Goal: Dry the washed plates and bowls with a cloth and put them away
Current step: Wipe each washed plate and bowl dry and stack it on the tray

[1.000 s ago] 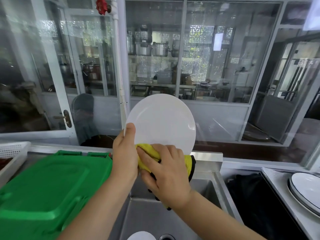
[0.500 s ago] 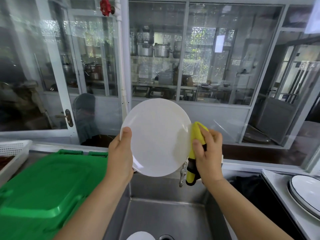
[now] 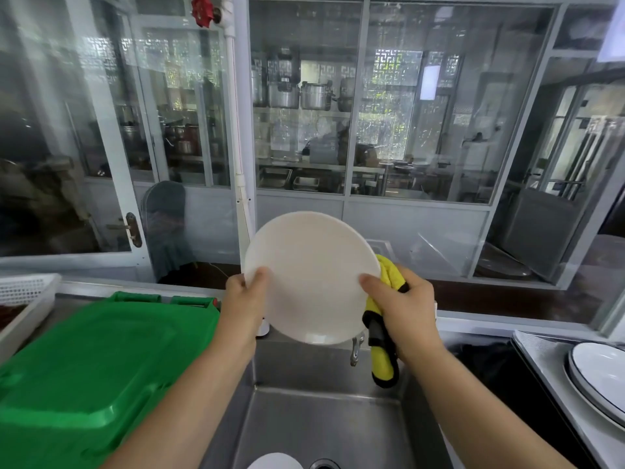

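Note:
A round white plate [image 3: 313,275] is held upright over the steel sink [image 3: 324,424]. My left hand [image 3: 245,304] grips its left edge, thumb on the face. My right hand [image 3: 402,314] pinches the plate's right edge with the thumb and also holds a yellow cloth with black trim [image 3: 384,353], which hangs behind and below the plate. Another white dish [image 3: 275,462] shows partly at the bottom of the sink, next to the drain [image 3: 324,464].
A green plastic crate lid [image 3: 94,360] fills the counter on the left, with a white basket [image 3: 25,296] behind it. Stacked white plates with dark rims [image 3: 598,377] sit on the right counter. A glass partition stands behind the sink.
The cloth wiped from the plate's lower edge to its right side. The plate has dropped lower, and my right hand now grips its right edge along with the cloth.

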`<state>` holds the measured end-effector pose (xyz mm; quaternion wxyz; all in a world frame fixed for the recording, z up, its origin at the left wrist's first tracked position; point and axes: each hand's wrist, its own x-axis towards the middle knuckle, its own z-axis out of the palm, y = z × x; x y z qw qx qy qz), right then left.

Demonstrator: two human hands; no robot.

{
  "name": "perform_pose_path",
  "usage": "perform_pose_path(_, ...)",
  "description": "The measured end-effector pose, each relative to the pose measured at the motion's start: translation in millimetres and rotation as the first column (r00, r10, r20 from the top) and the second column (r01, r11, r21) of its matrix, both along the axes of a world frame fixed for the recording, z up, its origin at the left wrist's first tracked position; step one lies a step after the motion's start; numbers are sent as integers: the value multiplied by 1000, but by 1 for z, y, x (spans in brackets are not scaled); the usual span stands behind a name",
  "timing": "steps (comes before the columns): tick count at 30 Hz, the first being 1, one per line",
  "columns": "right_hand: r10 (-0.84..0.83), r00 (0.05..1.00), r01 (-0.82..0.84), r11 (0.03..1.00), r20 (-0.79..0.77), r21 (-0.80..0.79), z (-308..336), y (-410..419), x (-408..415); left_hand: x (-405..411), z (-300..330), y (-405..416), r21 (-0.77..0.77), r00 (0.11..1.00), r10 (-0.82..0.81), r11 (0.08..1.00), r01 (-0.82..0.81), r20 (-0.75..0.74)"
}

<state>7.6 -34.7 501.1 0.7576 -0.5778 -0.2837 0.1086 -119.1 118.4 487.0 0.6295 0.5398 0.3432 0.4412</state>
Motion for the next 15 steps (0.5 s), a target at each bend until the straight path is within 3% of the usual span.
perform_pose_path(2,-128,958,135,991,258,-8,-6,4,-8,3,1,-10,-58,1000,0,998,0,-1)
perform_pose_path(3,-193,864,217,976,465,2,-10,6,-10,4,3,-18,-98,999,-34,995,37,26)
perform_pose_path(4,-247,707,294,955,663,42,-15,8,-11,5,6,-25,-158,992,-77,983,92,95)
perform_pose_path(6,-297,385,367,918,874,151,-26,12,-12,5,13,-37,-289,951,-141,931,222,276)
perform_pose_path(8,-320,190,395,891,928,226,-36,15,-17,4,20,-40,-384,913,-135,876,291,385)
perform_pose_path(10,-331,91,409,872,939,268,-45,17,-20,4,21,-41,-421,905,-106,859,293,413)
perform_pose_path(15,-344,28,335,888,938,316,-62,20,-25,8,7,-38,-423,942,-47,885,194,333)
